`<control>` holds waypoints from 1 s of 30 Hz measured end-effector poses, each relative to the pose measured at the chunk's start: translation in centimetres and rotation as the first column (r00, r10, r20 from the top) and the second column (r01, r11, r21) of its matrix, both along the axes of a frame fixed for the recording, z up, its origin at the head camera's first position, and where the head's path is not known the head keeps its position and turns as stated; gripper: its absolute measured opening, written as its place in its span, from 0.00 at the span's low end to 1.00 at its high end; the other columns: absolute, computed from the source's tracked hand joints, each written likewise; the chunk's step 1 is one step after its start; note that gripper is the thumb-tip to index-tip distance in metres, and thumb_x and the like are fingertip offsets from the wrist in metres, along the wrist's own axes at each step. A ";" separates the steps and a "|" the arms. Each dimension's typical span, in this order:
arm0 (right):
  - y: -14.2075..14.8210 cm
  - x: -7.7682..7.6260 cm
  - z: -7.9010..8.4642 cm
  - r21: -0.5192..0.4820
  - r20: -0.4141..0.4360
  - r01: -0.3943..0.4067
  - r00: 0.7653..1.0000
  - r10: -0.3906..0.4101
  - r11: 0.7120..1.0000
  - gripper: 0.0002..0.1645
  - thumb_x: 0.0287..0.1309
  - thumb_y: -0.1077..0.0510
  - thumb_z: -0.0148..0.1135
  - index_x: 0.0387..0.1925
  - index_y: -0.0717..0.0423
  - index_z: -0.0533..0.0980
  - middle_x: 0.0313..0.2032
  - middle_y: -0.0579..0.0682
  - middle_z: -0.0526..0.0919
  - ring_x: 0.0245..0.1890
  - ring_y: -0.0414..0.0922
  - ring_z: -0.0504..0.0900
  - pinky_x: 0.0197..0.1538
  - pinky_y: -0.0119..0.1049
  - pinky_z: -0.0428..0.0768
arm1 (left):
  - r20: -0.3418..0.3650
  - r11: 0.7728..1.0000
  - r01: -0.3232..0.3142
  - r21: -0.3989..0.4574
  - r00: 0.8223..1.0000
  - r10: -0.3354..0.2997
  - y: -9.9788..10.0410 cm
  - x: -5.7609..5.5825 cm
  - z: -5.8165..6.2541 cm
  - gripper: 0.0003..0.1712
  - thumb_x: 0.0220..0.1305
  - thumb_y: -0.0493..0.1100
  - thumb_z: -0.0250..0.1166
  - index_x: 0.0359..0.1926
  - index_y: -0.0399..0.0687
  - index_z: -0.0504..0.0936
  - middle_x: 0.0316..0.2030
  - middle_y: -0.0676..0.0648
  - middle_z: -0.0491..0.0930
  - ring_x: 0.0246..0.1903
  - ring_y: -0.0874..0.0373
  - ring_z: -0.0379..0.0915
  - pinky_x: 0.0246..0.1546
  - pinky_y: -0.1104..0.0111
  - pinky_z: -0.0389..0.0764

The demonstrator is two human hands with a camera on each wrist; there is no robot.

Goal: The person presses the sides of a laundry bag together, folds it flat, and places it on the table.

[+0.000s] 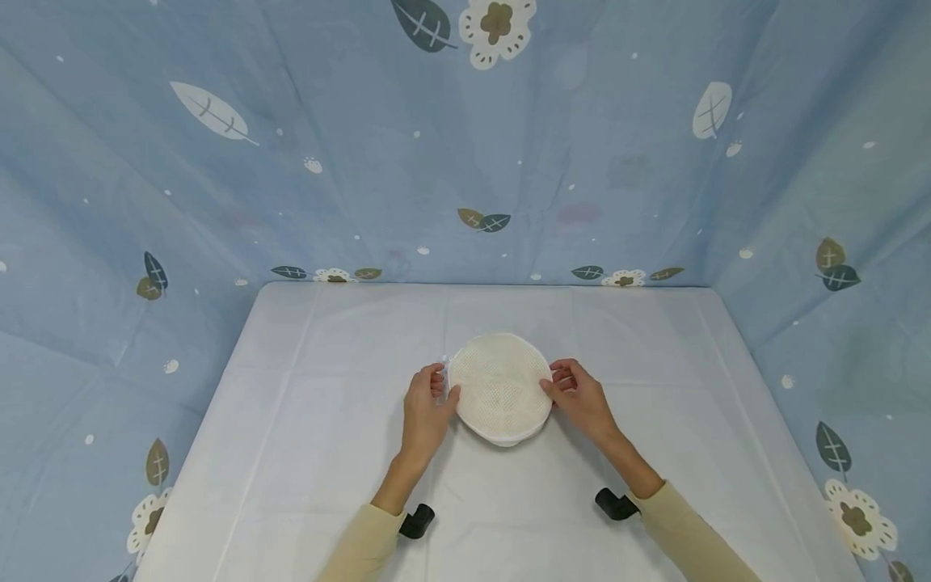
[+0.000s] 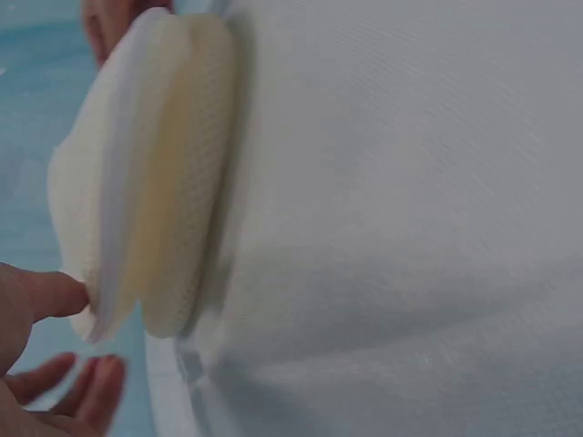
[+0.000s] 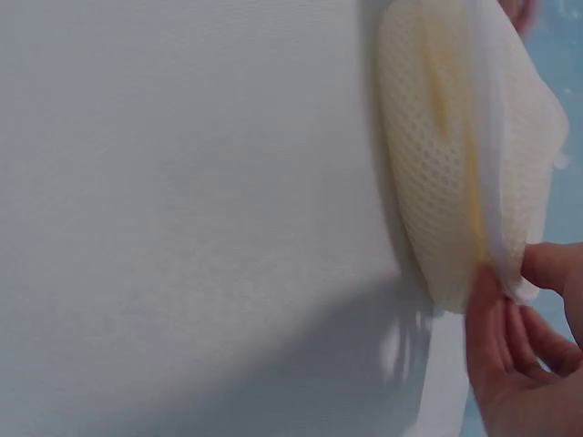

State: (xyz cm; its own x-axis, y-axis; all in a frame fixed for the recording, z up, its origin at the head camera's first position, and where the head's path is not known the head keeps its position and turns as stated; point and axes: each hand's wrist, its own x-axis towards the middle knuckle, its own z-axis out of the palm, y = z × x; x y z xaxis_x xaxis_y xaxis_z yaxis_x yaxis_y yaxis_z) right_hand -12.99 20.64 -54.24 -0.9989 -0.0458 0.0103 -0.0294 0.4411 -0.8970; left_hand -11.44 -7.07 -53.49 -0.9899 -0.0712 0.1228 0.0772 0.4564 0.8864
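A round cream mesh bag [image 1: 500, 388], apparently a laundry bag, has a white band around its edge. My left hand [image 1: 427, 411] is at its left side, the thumb [image 2: 64, 296] touching the rim. In the left wrist view, the other left fingers [image 2: 105, 387] hang loosely bent, apart from the bag. Across from it, my right hand [image 1: 582, 400] pinches the right rim between thumb and fingers. Seen edge-on in the right wrist view, the mesh bag [image 3: 424, 173] shows a yellowish strip beside the white band. The bag's underside is hidden in the head view.
A white cloth covers the table [image 1: 327, 453]. Blue curtains [image 1: 364, 162] with leaf and flower prints hang behind and at both sides. Black curved pieces [image 1: 417, 521] show by each forearm, at the sleeves.
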 end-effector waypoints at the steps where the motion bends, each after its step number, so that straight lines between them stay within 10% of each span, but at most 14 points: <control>1: 0.0 0.0 -0.1 0.026 -0.058 -0.001 0.998 0.002 1.000 0.22 0.65 0.57 0.71 0.55 0.62 0.75 0.43 0.57 0.80 0.39 0.48 0.81 0.38 0.31 0.83 | -0.072 0.998 0.015 -0.061 0.997 -0.020 0.1 0.1 0.0 0.24 0.65 0.32 0.71 0.59 0.33 0.75 0.48 0.38 0.77 0.47 0.47 0.77 0.49 0.58 0.83; 9: -0.4 0.1 -0.8 0.196 -0.432 -0.060 0.891 0.141 0.979 0.19 0.59 0.70 0.72 0.51 0.64 0.78 0.46 0.55 0.80 0.41 0.48 0.80 0.41 0.29 0.80 | -0.397 0.944 0.085 -0.320 0.893 -0.215 0.7 -0.1 -0.8 0.15 0.63 0.22 0.66 0.49 0.38 0.83 0.47 0.41 0.78 0.46 0.49 0.75 0.43 0.65 0.83; 22: -0.4 0.1 -1.2 0.503 -0.468 -0.237 0.734 0.493 0.831 0.26 0.67 0.65 0.65 0.66 0.56 0.77 0.64 0.59 0.76 0.60 0.57 0.74 0.60 0.54 0.76 | -0.357 0.834 0.189 -0.518 0.838 -0.412 0.6 0.0 -1.2 0.22 0.71 0.43 0.67 0.65 0.46 0.81 0.57 0.37 0.76 0.53 0.44 0.72 0.48 0.54 0.82; 30: -0.5 0.1 -1.6 0.594 -0.435 -0.215 0.724 0.535 0.775 0.27 0.69 0.59 0.65 0.68 0.55 0.75 0.66 0.61 0.75 0.59 0.58 0.74 0.61 0.56 0.75 | -0.351 0.808 0.171 -0.563 0.836 -0.422 0.3 0.1 -1.8 0.24 0.70 0.45 0.69 0.63 0.44 0.81 0.57 0.37 0.77 0.56 0.44 0.72 0.49 0.55 0.83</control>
